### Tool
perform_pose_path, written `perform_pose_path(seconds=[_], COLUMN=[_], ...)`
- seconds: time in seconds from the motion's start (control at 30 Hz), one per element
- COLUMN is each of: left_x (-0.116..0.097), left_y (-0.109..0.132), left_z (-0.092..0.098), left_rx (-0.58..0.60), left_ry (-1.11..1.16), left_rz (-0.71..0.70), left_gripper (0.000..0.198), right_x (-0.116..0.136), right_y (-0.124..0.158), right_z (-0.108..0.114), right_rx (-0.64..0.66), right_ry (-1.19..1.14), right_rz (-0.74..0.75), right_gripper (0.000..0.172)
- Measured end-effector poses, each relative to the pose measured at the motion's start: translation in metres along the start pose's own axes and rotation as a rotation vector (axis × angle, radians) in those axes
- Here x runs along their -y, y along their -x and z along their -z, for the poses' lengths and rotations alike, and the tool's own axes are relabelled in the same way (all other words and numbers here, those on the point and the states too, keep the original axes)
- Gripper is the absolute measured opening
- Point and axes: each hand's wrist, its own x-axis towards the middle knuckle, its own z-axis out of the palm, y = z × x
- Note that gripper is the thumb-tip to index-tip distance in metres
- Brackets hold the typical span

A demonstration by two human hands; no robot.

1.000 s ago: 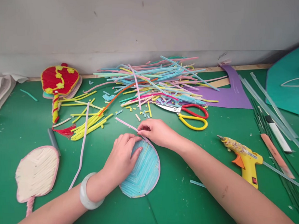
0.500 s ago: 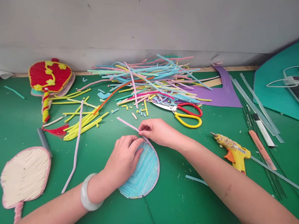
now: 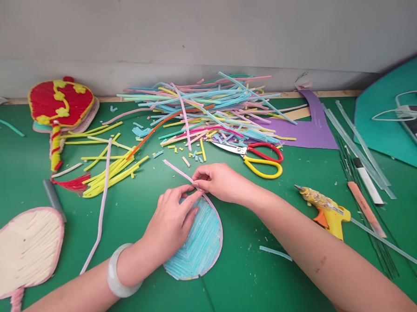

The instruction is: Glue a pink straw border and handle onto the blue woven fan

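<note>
While your right hand (image 3: pixel 220 181) pinches the pink strip (image 3: pixel 177 169) at the top of the blue disc (image 3: pixel 202 240), your left hand (image 3: pixel 172 220) lies over the disc's upper left, thumb and forefinger spread apart. A second ago that forefinger stopped just short of the pinch — now it has slid up against your right fingertips. Your view has swung a little too: the cream fan (image 3: pixel 28 249) has drifted out to the left edge, and a white device (image 3: pixel 414 111) has come into sight at far right.

The disc sits on the green surface (image 3: pixel 243 294) right in front of you, its face made of light-blue rods in slanting rows. The strip follows its right rim, with the free end poking out up and left, and a dark stem (image 3: pixel 209 295) runs from its bottom edge towards you.

Farther out, you have a short blue stick (image 3: pixel 274 252) and the yellow glue gun (image 3: pixel 325 210) on your right, then yellow strips (image 3: pixel 115 177) on your left and scissors (image 3: pixel 245 158) with one red and one yellow handle. Beyond them lie a red fan (image 3: pixel 62 103), a heap of coloured strips (image 3: pixel 206 109) and a purple sheet (image 3: pixel 312 132) — all below a grey wall (image 3: pixel 201 26).
</note>
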Motion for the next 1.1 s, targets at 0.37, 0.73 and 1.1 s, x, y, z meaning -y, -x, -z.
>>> perform_pose_path(seconds=[0.37,0.73,1.1], left_x=[0.001,0.0,-0.007], left_y=[-0.001,-0.002,-0.031], left_z=[0.001,0.003,0.029], left_rx=[0.012,0.033,0.359], left_ry=[0.024,0.023,-0.224], left_rz=[-0.026,-0.02,-0.177], left_gripper=[0.04,0.042,0.055], right_x=[-0.005,-0.058,-0.089], right_y=[0.052,0.176,0.223], right_z=[0.008,-0.002,-0.01], right_rx=[-0.229,-0.697,-0.895], right_ry=[0.189,0.291,0.211], right_rz=[-0.117,-0.372,-0.774], right_gripper=[0.011,0.028,0.043])
